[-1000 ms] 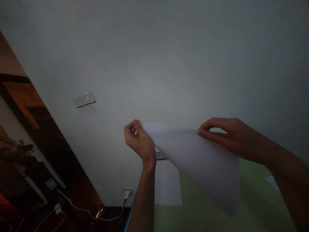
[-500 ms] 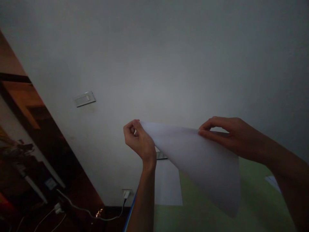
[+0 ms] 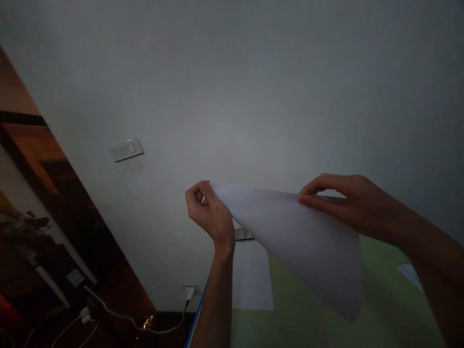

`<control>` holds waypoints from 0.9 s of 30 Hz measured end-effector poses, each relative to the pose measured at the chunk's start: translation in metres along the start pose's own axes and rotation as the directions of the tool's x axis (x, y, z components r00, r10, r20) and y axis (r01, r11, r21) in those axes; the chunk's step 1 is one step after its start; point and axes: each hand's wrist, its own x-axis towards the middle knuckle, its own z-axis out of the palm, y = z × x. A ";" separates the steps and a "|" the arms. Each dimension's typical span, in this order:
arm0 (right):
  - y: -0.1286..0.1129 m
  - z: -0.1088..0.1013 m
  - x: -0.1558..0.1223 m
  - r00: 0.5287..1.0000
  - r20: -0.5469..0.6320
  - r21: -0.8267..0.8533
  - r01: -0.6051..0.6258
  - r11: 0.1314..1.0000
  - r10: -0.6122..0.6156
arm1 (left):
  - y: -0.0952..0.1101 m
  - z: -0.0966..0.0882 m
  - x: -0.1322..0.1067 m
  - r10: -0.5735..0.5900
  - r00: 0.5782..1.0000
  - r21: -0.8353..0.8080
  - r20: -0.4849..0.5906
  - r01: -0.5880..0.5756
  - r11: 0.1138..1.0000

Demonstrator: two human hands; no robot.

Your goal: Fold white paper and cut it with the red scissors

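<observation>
A plain white sheet of paper [image 3: 300, 241] hangs in the air between my two hands, its lower part curving down over the table. My left hand [image 3: 210, 210] pinches the sheet's upper left corner between thumb and finger. Along the top edge, further right, my right hand [image 3: 337, 200] grips it with thumb and fingertips. Behind the held sheet, another white paper [image 3: 253, 280] lies on the pale green table [image 3: 297, 319], partly hidden by my left forearm. The sheet looks blank on the side I see.
A grey-white wall [image 3: 232, 96] rises behind the table, with a light switch [image 3: 126, 150] on it. Low on the wall a white plug [image 3: 189, 292] sits in an outlet, its cable running left. More paper [image 3: 409, 276] lies at the right, by my forearm. A dark doorway is at left.
Almost nothing differs. The sheet's lower corner has swung up very slightly, while both hands keep their hold.
</observation>
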 end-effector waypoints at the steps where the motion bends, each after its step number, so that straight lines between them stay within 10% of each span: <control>1: 0.000 0.000 0.000 1.000 -0.001 0.004 -0.003 1.000 0.003 | 0.000 0.000 0.000 -0.005 1.000 -0.019 0.002 0.005 1.000; 21: -0.010 -0.008 0.000 0.988 0.144 0.025 -0.058 0.998 0.054 | -0.003 0.000 0.002 0.040 0.997 0.041 0.059 -0.043 0.998; 27: -0.009 -0.007 -0.002 0.994 0.075 0.026 -0.084 0.996 0.082 | 0.001 0.002 -0.006 -0.210 0.966 -0.204 0.151 0.239 0.949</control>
